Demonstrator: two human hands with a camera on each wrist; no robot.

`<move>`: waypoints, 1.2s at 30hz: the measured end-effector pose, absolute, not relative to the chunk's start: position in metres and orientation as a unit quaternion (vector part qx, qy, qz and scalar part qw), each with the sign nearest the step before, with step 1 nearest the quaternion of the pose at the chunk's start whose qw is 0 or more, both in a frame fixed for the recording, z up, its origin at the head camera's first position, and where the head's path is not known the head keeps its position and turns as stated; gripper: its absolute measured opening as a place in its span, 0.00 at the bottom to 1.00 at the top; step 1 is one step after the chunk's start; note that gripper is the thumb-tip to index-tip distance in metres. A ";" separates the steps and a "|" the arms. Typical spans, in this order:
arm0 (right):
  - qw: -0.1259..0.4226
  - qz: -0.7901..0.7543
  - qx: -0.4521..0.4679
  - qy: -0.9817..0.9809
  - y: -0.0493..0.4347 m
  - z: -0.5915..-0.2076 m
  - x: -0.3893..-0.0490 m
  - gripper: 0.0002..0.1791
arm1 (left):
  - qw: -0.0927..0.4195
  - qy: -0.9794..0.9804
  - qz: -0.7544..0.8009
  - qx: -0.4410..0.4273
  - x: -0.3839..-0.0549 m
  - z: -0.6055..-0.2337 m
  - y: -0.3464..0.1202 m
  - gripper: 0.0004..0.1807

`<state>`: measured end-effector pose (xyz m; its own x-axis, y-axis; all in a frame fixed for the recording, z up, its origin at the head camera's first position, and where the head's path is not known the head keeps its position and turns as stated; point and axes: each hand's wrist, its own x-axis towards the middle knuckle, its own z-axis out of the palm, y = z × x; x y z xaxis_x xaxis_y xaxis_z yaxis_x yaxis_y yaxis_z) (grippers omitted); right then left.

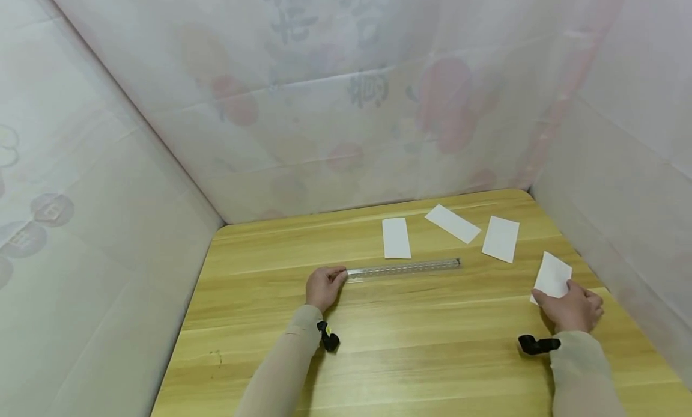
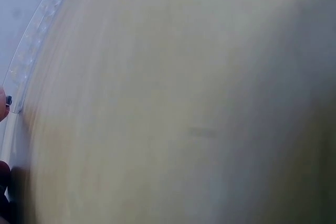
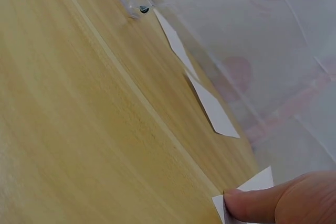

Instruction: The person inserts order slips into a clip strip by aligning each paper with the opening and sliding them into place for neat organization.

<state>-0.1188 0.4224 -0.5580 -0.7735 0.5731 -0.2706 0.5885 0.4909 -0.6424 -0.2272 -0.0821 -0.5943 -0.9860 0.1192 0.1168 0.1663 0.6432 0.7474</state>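
My left hand (image 1: pixel 322 288) pinches the near end of a long clear plastic strip (image 1: pixel 405 269), which looks like a ruler and lies across the table toward the right. In the left wrist view only fingertips show at the left edge, beside the strip (image 2: pixel 31 45). At the right, my right hand (image 1: pixel 574 307) grips the lower end of a white paper card (image 1: pixel 552 277) between thumb and fingers. The right wrist view shows the thumb (image 3: pixel 257 203) pressed on that card (image 3: pixel 260 179); the other fingers are hidden there.
Three more white cards lie toward the back: one upright card (image 1: pixel 397 238), one slanted card (image 1: pixel 453 223) and one near the right (image 1: pixel 500 239). The wooden table (image 1: pixel 421 363) is bounded by a pale printed cloth (image 1: pixel 324 134) behind and on both sides.
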 end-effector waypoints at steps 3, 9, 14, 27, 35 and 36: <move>0.008 -0.378 0.334 0.863 0.423 -0.558 -0.119 0.55 | 0.031 -0.907 -0.413 -0.082 -0.227 -0.594 -0.083 0.12; -0.006 -0.368 0.329 0.870 0.423 -0.561 -0.120 0.52 | 0.035 -0.910 -0.404 -0.084 -0.226 -0.594 -0.083 0.11; -0.019 -0.364 0.334 0.869 0.422 -0.560 -0.122 0.50 | 0.040 -0.913 -0.397 -0.084 -0.227 -0.595 -0.082 0.11; 0.021 -0.385 0.322 0.865 0.425 -0.553 -0.123 0.57 | 0.039 -0.912 -0.401 -0.081 -0.227 -0.596 -0.083 0.11; 0.024 -0.375 0.289 0.880 0.423 -0.553 -0.120 0.56 | 0.038 -0.913 -0.399 -0.079 -0.227 -0.596 -0.083 0.12; 0.023 -0.376 0.288 0.880 0.423 -0.553 -0.120 0.55 | 0.037 -0.912 -0.400 -0.079 -0.227 -0.595 -0.083 0.12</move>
